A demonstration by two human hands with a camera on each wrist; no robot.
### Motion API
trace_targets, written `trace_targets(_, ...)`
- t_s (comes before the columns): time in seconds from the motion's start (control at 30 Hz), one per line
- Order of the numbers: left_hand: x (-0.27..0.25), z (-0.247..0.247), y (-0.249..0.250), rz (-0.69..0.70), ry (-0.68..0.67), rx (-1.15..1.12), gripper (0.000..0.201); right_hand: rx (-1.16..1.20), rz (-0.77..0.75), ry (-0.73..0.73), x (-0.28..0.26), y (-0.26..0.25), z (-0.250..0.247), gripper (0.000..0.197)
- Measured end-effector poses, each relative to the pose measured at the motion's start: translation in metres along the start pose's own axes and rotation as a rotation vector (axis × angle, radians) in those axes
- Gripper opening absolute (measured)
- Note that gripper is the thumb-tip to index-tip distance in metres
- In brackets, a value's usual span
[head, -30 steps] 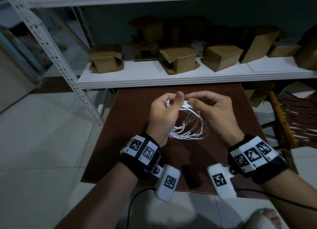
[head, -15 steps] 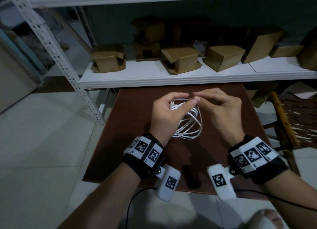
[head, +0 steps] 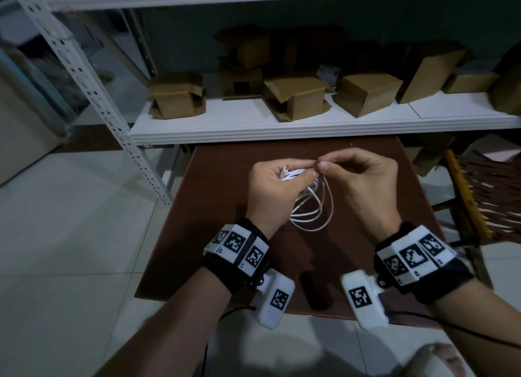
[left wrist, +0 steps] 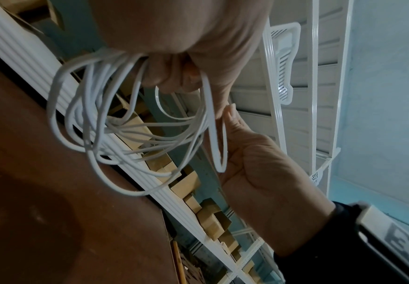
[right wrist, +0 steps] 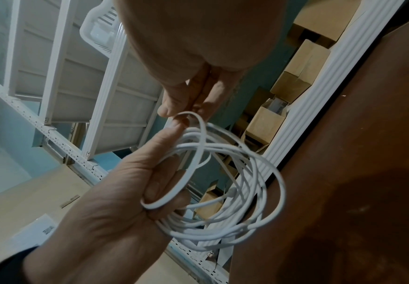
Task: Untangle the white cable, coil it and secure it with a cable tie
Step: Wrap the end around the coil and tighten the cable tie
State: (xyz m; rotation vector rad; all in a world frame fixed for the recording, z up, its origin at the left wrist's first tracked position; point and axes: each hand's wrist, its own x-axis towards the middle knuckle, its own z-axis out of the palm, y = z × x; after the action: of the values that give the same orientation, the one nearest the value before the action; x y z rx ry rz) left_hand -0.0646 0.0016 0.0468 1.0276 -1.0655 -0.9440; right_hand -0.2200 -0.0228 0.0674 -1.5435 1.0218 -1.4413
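Both hands are raised above a brown table (head: pixel 225 179), in front of a white shelf (head: pixel 253 125) that carries several cardboard boxes (head: pixel 296 97). The left hand (head: pixel 275 189) has its fingers curled round the top of a coiled white cable (head: pixel 315 207), bunching the loops together in its grip; the loops hang down from the fist in loose, uneven rings, clear of the table. In the left wrist view the cable (left wrist: pixel 116 123) fans out below the closed fingers, and a flatter white strip (left wrist: pixel 213 124) hangs beside the loops in a narrow loop of its own; whether this is the cable tie cannot be told for sure. The right hand (head: pixel 366 176) is just beside the left, its thumb and forefinger pinched together at the top of the bundle, on the end of that strip. In the right wrist view the strip (right wrist: pixel 186 159) curves from the right fingertips (right wrist: pixel 172 107) down round the left hand's fingers (right wrist: pixel 155 184), with the cable (right wrist: pixel 235 192) hanging beneath. A dark small object (head: pixel 314 290) lies on the table near the person's wrists.
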Motion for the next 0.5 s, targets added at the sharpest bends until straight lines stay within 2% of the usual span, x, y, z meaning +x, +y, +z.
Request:
trace_targets(0.1,0.0011,-0.0006,-0.0007,0.031,0.001,-0.012,0.023,-0.001,-0.026,-0.008,0.0007,0.0020,0.0018,0.013)
trace_targets(0.23,0.0002,0.0004,0.0021,0.048,-0.011,-0.029,0.023,0.081,0.046,0.019,0.0018,0.0014,-0.0010,0.012)
trace_targets(0.5,0.0006,-0.0025,0.0024,0.089,0.009,0.017,0.014,-0.024,-0.007,-0.030,0.0025,0.0019,-0.0032,0.010)
